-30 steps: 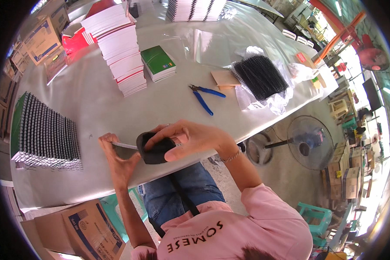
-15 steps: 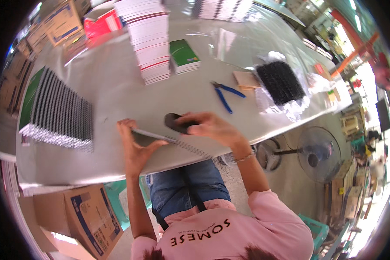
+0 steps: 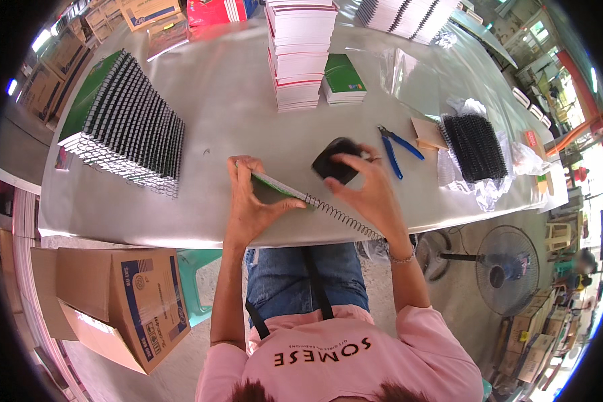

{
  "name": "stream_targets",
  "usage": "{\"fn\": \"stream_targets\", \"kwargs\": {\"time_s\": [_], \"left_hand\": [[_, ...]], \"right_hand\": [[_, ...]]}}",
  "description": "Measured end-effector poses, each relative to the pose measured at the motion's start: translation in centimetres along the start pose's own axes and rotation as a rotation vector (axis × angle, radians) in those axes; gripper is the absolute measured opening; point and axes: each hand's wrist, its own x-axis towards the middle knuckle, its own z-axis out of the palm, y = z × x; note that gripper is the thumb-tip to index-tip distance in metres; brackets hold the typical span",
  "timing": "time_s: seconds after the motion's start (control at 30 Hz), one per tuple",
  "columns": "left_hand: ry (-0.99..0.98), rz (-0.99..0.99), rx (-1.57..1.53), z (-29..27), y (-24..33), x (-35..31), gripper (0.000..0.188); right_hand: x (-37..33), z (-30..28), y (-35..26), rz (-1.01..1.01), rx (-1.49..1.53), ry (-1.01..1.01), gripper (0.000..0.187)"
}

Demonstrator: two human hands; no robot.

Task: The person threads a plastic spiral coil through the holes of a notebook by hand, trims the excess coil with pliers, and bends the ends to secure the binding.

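My left hand grips a thin green-covered notebook on its edge, thumb and fingers closed about it. From the notebook's right end a dark spiral coil sticks out toward the table's front edge. My right hand holds a flat black object by its right side; motion blurs it and its kind is unclear. Blue-handled cutting pliers lie to the right of that hand. At the left stands a stack of coil-bound green notebooks.
A tall pile of unbound books and a green book stack stand farther back. Black coils lie on crumpled plastic at the right. Below the table are an open carton and a standing fan.
The view has shifted, so the table things appear farther right. The black object has turned in my right hand, showing a broader face. My left hand keeps its grip on the notebook.
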Motion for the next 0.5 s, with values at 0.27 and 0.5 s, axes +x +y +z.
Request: {"fn": "stream_targets", "kwargs": {"time_s": [0.27,0.5], "left_hand": [[0.066,-0.022,0.034,0.4,1.4,-0.1,0.077],[0.183,-0.086,0.063,1.8,2.0,-0.6,0.068]], "right_hand": [[-0.5,-1.9,2.3,-0.020,-0.178,-0.005,0.041],[-1.0,-0.4,-3.7,-0.225,-0.311,0.145,0.030]]}}
